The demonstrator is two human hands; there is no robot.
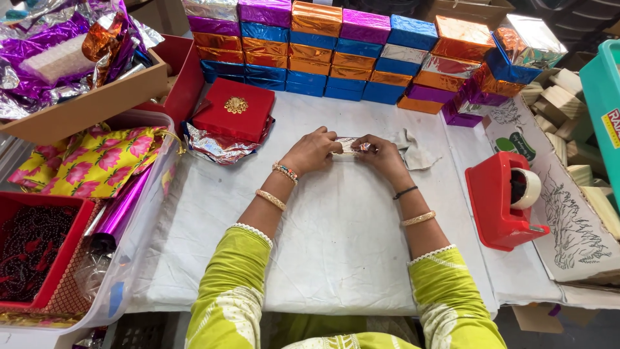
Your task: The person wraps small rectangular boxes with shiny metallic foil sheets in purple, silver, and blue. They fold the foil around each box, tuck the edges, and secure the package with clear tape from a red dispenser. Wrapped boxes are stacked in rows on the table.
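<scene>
now both hands [314,152] [382,157] grip pinching silver foil packet [349,148]; red tray [40,255] w/ beads [29,242].

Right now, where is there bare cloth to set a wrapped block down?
Free: the white cloth between the forearms, and the strip between the left hand and the clear tub. Crowded: the back edge under the foil-box stack, around the red box, and beside the tape dispenser.

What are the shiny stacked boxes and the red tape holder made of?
The stacked boxes look wrapped in metallic foil paper: mirror-like glints and small wrinkles show. What lies under the wrap is hidden. The tape holder seems to be hard red plastic, smooth and slightly glossy.
</scene>
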